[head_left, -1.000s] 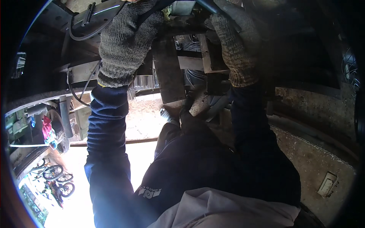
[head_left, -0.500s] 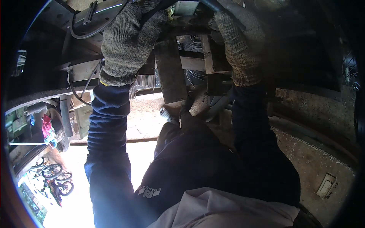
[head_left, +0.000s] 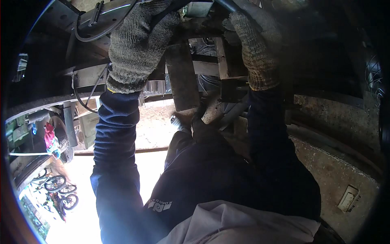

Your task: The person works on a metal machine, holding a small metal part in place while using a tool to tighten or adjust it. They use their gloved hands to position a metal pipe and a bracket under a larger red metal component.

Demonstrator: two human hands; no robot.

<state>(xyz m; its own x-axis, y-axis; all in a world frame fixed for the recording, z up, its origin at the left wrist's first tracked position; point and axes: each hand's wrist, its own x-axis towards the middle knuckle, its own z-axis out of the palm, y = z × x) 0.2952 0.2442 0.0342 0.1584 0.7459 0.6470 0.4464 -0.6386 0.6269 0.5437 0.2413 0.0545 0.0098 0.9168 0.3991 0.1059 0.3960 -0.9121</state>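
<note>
Head view: gloved right hand point(head_left: 260, 53) is closed around one section of dark tube point(head_left: 228, 5), gloved left hand point(head_left: 136, 53) around another, the tube passing between thumb and fingers at each grip; whether the sections join cannot be told, the stretch between running out of sight. A thin curved cable point(head_left: 87, 40) lies just left of the left grip; a flat brown plate point(head_left: 183, 79) shows below, between both grips.

Grey knit gloves point(head_left: 136, 53) meet navy sleeves point(head_left: 115, 126).
</note>
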